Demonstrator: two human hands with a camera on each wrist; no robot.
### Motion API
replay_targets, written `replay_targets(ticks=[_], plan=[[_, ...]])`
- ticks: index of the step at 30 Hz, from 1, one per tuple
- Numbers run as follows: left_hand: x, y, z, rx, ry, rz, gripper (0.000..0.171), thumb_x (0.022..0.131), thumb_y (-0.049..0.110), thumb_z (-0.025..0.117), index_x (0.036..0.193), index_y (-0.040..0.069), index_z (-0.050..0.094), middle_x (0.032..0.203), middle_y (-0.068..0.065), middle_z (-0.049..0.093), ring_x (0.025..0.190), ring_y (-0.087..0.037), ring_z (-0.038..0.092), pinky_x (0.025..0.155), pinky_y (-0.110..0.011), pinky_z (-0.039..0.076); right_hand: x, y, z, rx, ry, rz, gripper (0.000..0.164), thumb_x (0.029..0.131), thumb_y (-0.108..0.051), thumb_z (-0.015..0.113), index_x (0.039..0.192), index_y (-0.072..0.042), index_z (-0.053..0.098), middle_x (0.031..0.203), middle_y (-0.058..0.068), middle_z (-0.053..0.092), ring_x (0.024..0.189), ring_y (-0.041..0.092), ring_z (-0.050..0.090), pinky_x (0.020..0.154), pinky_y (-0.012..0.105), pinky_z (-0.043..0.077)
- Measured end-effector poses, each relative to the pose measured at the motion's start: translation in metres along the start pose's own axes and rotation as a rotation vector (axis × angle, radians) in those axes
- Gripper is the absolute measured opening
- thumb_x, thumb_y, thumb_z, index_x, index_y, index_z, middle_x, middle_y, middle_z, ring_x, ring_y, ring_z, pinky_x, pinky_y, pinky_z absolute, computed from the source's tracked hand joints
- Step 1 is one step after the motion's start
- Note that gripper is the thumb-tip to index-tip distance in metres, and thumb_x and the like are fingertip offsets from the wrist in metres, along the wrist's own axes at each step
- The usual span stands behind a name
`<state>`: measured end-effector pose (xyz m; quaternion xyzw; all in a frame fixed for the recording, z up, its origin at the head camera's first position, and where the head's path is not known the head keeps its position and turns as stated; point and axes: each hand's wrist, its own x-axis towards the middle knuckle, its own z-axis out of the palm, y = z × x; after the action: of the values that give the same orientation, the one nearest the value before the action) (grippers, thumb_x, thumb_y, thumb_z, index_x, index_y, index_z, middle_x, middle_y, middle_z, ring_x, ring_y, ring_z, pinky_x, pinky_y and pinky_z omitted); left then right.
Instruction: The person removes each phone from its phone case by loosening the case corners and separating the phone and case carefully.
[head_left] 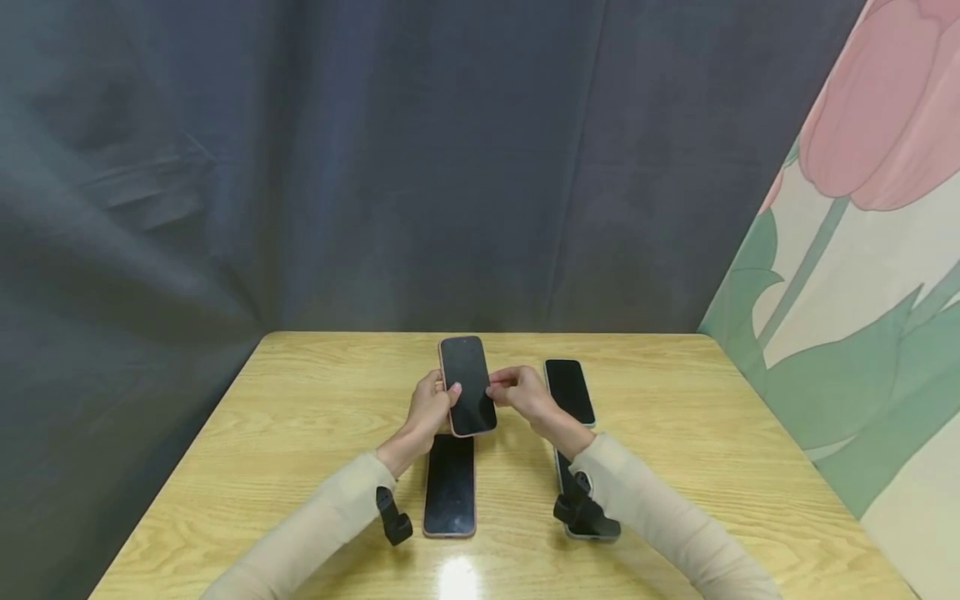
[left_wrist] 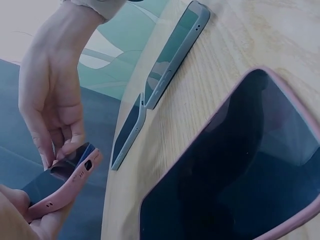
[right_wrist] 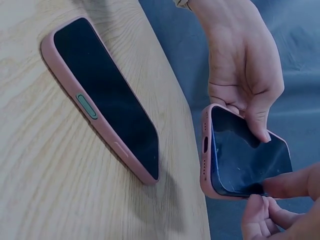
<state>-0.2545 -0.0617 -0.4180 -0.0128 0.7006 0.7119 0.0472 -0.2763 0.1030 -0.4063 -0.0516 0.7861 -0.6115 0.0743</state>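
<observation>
A smartphone in a pink case [head_left: 468, 379] is raised above the table, its dark screen towards me. My left hand [head_left: 430, 408] grips it by its left side, with the thumb over the screen edge. At the opposite edge, my right hand [head_left: 527, 394] pinches the phone between thumb and fingers. The right wrist view shows a blue phone edge [right_wrist: 215, 167] standing proud of the pink case rim near the charging-port end. Beneath the held phone, a second pink-cased smartphone [head_left: 450, 487] lies screen up on the table.
Two smartphones in pale grey-green cases lie in a column on the right: the far phone [head_left: 570, 390] and the near phone [head_left: 596, 527], partly hidden by my right forearm. They rest on a light wooden table [head_left: 315, 417]. A dark curtain [head_left: 450, 167] hangs behind.
</observation>
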Motion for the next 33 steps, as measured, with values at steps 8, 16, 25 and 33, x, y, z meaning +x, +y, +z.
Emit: replay_targets(ticks=[8, 16, 25, 33], plan=[[-0.004, 0.008, 0.002, -0.055, -0.055, -0.019, 0.031, 0.092, 0.007, 0.045, 0.122, 0.000, 0.042, 0.106, -0.024, 0.057, 0.090, -0.035, 0.059, 0.075, -0.044, 0.049, -0.001, 0.002, -0.004, 0.026, 0.020, 0.000, 0.022, 0.080, -0.001, 0.062, 0.100, 0.007, 0.060, 0.085, 0.014, 0.061, 0.075, 0.020, 0.060, 0.071, 0.035, 0.051], [-0.002, 0.004, 0.003, -0.065, -0.034, 0.006, 0.029, 0.091, 0.008, 0.047, 0.120, 0.002, 0.045, 0.104, -0.021, 0.059, 0.086, -0.029, 0.061, 0.072, -0.040, 0.051, -0.001, -0.003, -0.008, 0.045, -0.004, 0.020, 0.024, 0.081, -0.001, 0.060, 0.104, 0.007, 0.058, 0.091, 0.016, 0.060, 0.078, 0.019, 0.060, 0.074, 0.036, 0.050], [0.004, -0.004, -0.003, -0.069, -0.033, -0.005, 0.029, 0.091, 0.011, 0.048, 0.119, 0.004, 0.045, 0.104, -0.018, 0.059, 0.083, -0.026, 0.062, 0.070, -0.040, 0.051, 0.005, -0.003, -0.012, 0.064, -0.096, 0.046, 0.031, 0.083, 0.000, 0.058, 0.112, 0.008, 0.054, 0.095, 0.014, 0.060, 0.075, 0.016, 0.056, 0.074, 0.032, 0.050], [0.004, -0.003, -0.007, -0.070, -0.068, -0.024, 0.029, 0.092, 0.011, 0.047, 0.120, 0.005, 0.044, 0.105, -0.017, 0.059, 0.084, -0.026, 0.062, 0.072, -0.040, 0.050, 0.004, -0.002, -0.013, 0.040, -0.106, 0.026, 0.030, 0.082, -0.002, 0.059, 0.111, 0.006, 0.057, 0.109, 0.017, 0.057, 0.087, 0.021, 0.059, 0.080, 0.036, 0.048]])
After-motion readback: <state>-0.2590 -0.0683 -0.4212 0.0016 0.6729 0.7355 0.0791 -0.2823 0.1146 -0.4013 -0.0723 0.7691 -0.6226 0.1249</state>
